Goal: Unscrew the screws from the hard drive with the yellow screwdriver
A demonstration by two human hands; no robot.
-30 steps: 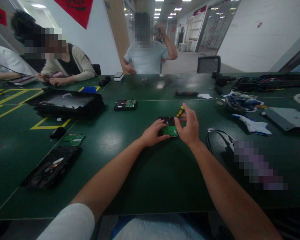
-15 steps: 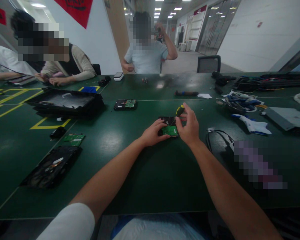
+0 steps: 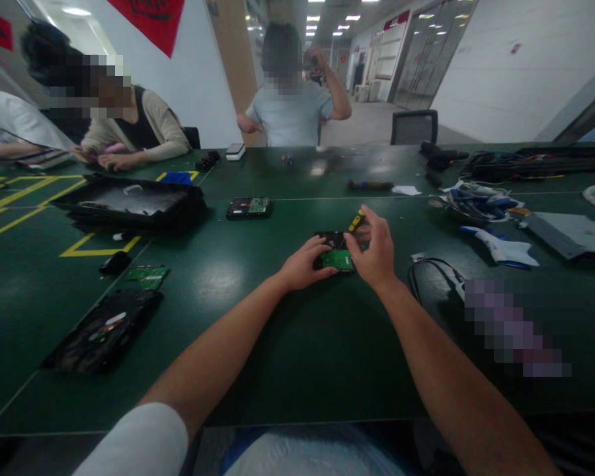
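Note:
A hard drive (image 3: 338, 259) with a green circuit board and a black metal body lies on the green table in front of me. My left hand (image 3: 306, 263) grips its left side, thumb along the near edge and fingers over the far part. In my right hand (image 3: 374, 248) is a small yellow-and-black screwdriver (image 3: 357, 221), pinched between thumb and fingers. Its handle leans up to the right, and its shaft points down toward the drive. Whether the tip touches a screw is too small to tell.
Another hard drive (image 3: 248, 207) lies farther off. At left are a black tray (image 3: 133, 198), a loose circuit board (image 3: 147, 276) and dark drive casings (image 3: 104, 330). To the right are a glove (image 3: 500, 248), a metal box (image 3: 575, 235) and a cable (image 3: 434, 261). A person (image 3: 292, 112) is across the table.
The screwdriver's handle has tilted and turned slightly in my right hand, whose fingers have shifted a little. My left hand and the hard drive have stayed in place.

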